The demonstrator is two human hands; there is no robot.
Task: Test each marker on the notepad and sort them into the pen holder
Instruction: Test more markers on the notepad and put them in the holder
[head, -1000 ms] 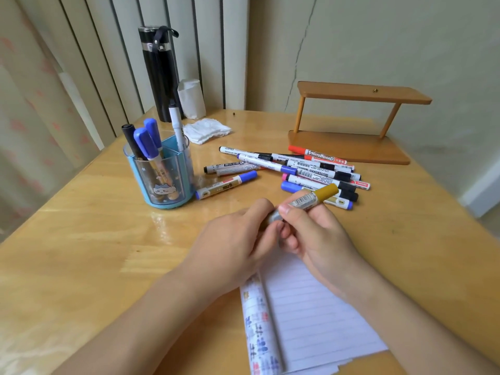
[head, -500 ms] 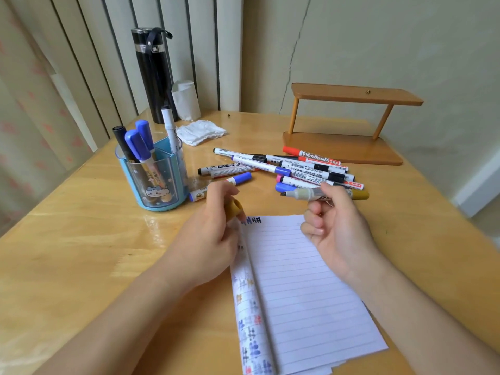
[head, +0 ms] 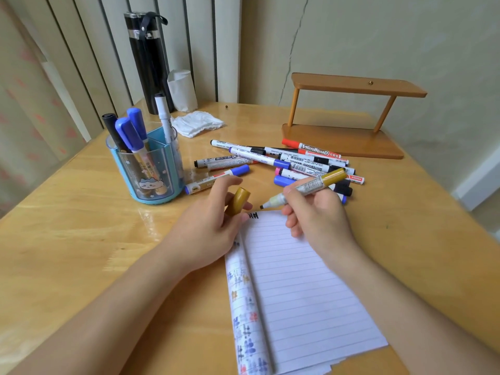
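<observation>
Since 0.5 s ago the right hand (head: 322,220) has swung the gold marker (head: 311,185) round. It lay roughly level above the pile, and now it slants with its dark tip down and to the left, at the top edge of the notepad (head: 297,280). We cannot tell whether the tip touches the paper. The right hand's thumb and fingers are curled round the barrel in a writing grip. The left hand (head: 205,234) has kept to the notepad's upper left corner. The gold cap (head: 239,200) now shows more fully there, held between its thumb and curled fingers, with the index finger raised above it.

We see the notepad lying on the wooden table (head: 67,239), lined page up, with a few dark marks at its top edge and a strip of coloured marks down its left side. The pen holder (head: 151,171), blue and clear, stands beyond the left hand and holds 4 markers. 2 with blue caps and 1 with a black cap lean at its left, and 1 white-barrelled marker stands at its back. The loose markers (head: 297,161) lie piled beyond the right hand, with 3 more between the pile and the holder. Farther back are a black flask (head: 148,58), a white tissue (head: 196,123) and a wooden stand (head: 343,123).
</observation>
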